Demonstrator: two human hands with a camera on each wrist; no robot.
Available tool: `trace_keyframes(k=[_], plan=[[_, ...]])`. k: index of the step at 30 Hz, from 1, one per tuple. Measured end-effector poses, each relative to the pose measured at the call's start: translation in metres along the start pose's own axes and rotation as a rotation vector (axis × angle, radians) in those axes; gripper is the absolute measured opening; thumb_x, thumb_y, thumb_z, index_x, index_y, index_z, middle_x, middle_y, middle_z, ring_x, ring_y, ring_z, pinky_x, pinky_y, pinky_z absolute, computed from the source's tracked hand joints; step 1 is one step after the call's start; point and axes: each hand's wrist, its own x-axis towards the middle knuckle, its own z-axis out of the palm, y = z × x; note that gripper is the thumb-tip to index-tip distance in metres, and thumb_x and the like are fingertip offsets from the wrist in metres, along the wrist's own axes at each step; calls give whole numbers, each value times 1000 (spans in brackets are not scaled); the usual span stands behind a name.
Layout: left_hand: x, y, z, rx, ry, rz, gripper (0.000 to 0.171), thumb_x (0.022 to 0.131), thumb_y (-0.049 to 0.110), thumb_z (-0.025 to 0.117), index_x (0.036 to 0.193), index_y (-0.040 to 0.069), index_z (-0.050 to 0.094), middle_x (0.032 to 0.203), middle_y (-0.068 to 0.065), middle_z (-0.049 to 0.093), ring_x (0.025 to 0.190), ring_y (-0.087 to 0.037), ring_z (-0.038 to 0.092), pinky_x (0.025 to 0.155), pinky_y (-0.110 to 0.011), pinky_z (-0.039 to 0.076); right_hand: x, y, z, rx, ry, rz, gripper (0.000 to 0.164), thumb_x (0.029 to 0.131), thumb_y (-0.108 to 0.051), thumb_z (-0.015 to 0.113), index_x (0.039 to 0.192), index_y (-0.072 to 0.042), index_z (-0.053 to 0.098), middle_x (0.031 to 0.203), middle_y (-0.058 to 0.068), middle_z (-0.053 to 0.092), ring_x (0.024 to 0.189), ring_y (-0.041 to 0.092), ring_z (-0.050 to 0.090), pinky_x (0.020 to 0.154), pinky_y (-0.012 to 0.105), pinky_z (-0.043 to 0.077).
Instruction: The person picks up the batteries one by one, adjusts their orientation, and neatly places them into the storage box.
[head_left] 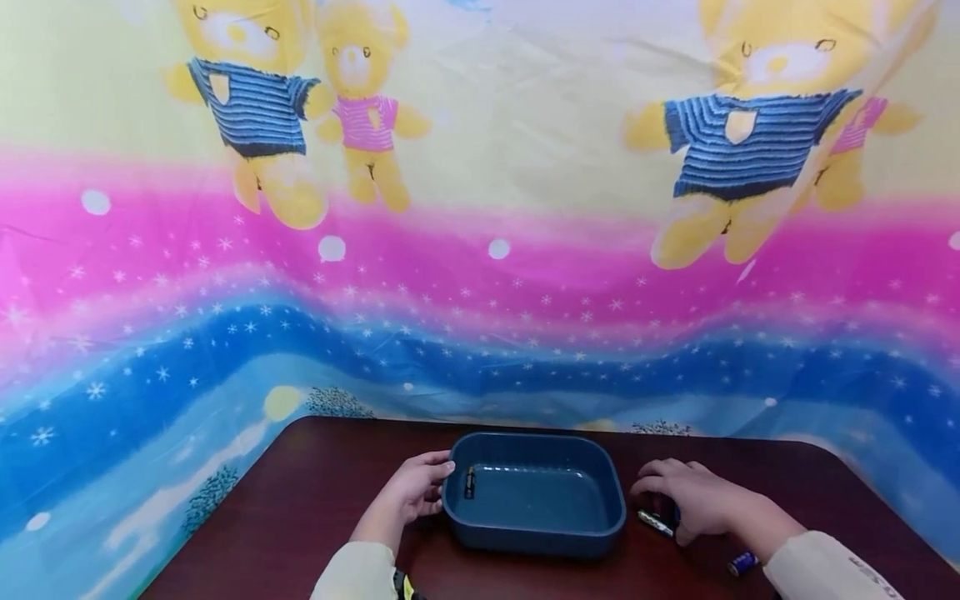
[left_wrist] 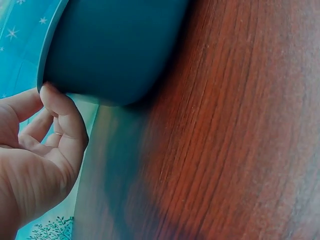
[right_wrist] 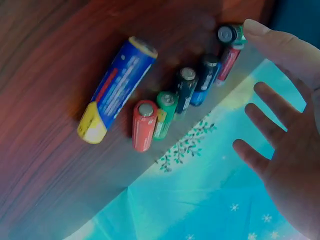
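My left hand point(head_left: 422, 487) pinches the left rim of a dark teal rectangular box point(head_left: 540, 540); thumb and fingertip meet at the rim in the left wrist view. One small dark battery point(head_left: 469, 482) lies inside, near the left wall. To the right of the box, my right hand point(head_left: 701, 498) hovers palm down over several batteries with fingers spread. In the right wrist view its thumb tip is right at a green-and-black battery point(right_wrist: 230, 34). Beside that lie a red battery point(right_wrist: 144, 126), a green battery point(right_wrist: 165, 115) and darker ones, partly hidden by the hand in the head view.
A larger blue-and-yellow battery point(right_wrist: 119, 90) lies apart from the row, under the right forearm in the head view. The dark red wooden table point(head_left: 330, 467) has rounded far corners. Behind it hangs a printed cloth point(head_left: 480, 333) with bears and snowflakes.
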Motion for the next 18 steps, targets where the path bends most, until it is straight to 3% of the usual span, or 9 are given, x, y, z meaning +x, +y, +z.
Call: trace_keyframes(k=[3,12,18], plan=[[-2,2,-1,6,-1,1,42,94,21,54,133,5,47,87,-9,56,67,-15,50,56,-24,48,-3,2,2,-26,20,-12,69,56,-7,83,118,-26,58,127,10,45,115,39,40,86,61,32],[1,2,-5,-2,-22,-2,43,94,21,54,134,6,46,84,-7,57,66,-14,50,55,-24,48,5,4,15,-146,52,-62,73,62,3,76,118,-39,55,128,7,46,116,34,43,90,57,34],[2,4,-4,-3,-35,-13,45,94,22,55,135,7,46,85,-8,57,66,-14,50,55,-24,48,5,3,12,-188,45,-75,65,62,4,77,110,-36,61,122,6,49,113,33,45,89,56,36]])
